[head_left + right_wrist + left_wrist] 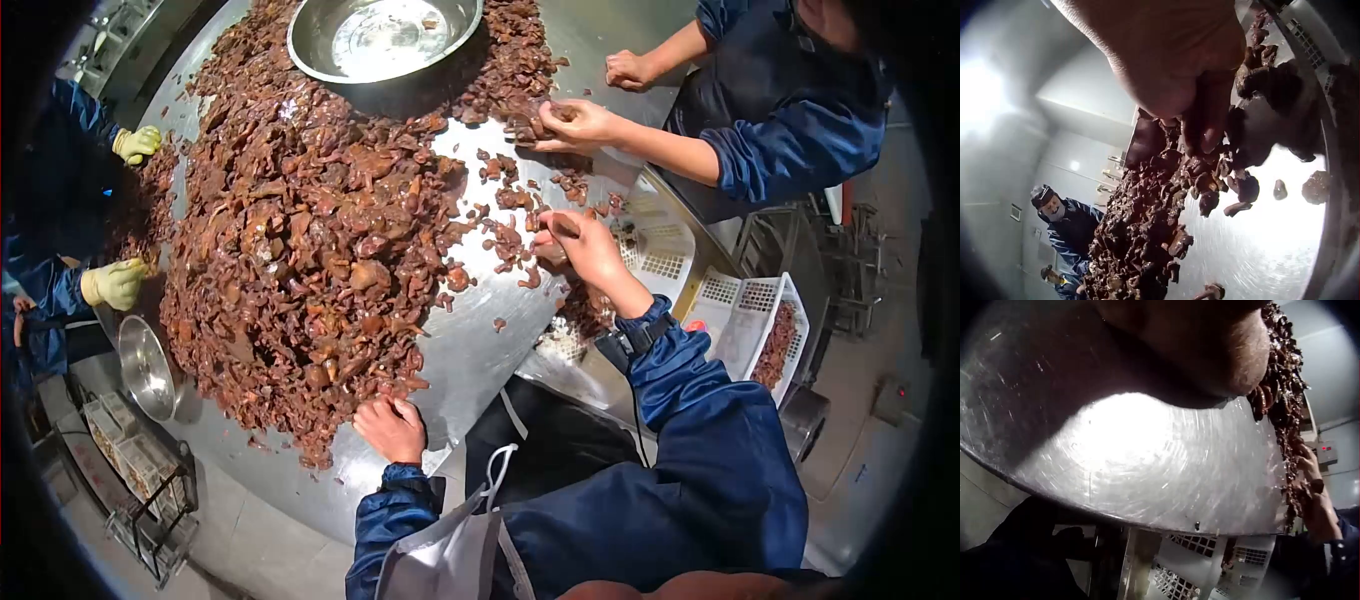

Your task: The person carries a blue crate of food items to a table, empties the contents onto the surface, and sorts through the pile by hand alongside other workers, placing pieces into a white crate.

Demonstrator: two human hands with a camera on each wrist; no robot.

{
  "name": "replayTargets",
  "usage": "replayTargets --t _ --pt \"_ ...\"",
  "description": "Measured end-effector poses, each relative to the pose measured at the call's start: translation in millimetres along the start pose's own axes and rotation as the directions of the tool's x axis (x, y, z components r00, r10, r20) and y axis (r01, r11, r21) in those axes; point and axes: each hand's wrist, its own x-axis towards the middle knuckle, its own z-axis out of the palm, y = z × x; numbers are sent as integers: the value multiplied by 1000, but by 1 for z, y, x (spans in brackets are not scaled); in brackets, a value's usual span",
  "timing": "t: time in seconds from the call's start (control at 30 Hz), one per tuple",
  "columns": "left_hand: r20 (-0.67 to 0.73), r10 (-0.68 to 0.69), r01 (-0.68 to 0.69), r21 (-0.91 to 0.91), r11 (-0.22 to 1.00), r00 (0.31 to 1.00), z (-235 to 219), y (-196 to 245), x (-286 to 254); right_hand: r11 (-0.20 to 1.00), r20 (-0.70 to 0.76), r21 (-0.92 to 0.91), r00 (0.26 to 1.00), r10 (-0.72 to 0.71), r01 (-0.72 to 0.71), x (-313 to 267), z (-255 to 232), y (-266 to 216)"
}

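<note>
A large heap of brown-red, wet-looking pieces (300, 250) covers much of the metal table (480, 350), with smaller clumps (510, 240) scattered to its right. My left hand (392, 430) rests at the heap's near edge, fingers loosely bent; in the left wrist view the hand (1210, 350) shows only in part above bare metal. Over the scattered clumps is my right hand (588, 250), thumb and fingers apart. From the right wrist view, the right hand (1172, 62) reaches down with its fingertips among the pieces (1210, 181); no piece is plainly gripped.
A steel bowl (385, 40) stands at the far side, another (147, 368) at the left. Opposite on the right, a person's hand (575, 127) is over the pieces. Gloved hands (115, 284) are at the left. White perforated baskets (745, 325) stand beyond the table's right edge.
</note>
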Motion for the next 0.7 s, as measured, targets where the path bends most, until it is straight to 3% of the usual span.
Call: replayTargets --t 0.03,0.07,0.13,0.23,0.33,0.37,0.47,0.5,0.57,0.6,0.7 --pt "5 -3 3 0 1000 1000 0 2 1 986 -16 158 998 -61 62 2 1 15" --pt "10 -6 6 1 1000 1000 0 3 1 987 -2 72 990 -141 140 9 0 22" --pt "19 -7 7 17 1000 1000 -1 1 -1 996 155 83 987 -34 21 11 -11 33" --pt "1 20 -20 11 1000 1000 0 -2 0 985 -11 -164 998 -55 52 7 -11 22" --pt "4 21 -21 28 999 1000 2 -2 1 923 -143 -371 976 -162 99 -1 -11 9" --pt "5 12 -12 21 1000 1000 3 -3 1 806 -208 -578 932 -296 127 -7 -14 4" --pt "8 -11 11 -1 1000 1000 6 -3 2 721 -164 -628 855 -492 294 -8 -7 10" --pt "11 -8 8 8 1000 1000 7 -3 3 676 -85 -609 813 -575 415 -13 7 2" --pt "15 -17 17 14 1000 1000 7 -2 3 632 125 -594 834 -538 497 -17 39 8" --pt "14 -21 20 15 1000 1000 6 -3 2 537 149 -680 811 -566 499 -25 58 -1" --pt "0 1 -1 12 1000 1000 5 -6 4 481 156 -710 780 -606 515 -18 82 16"
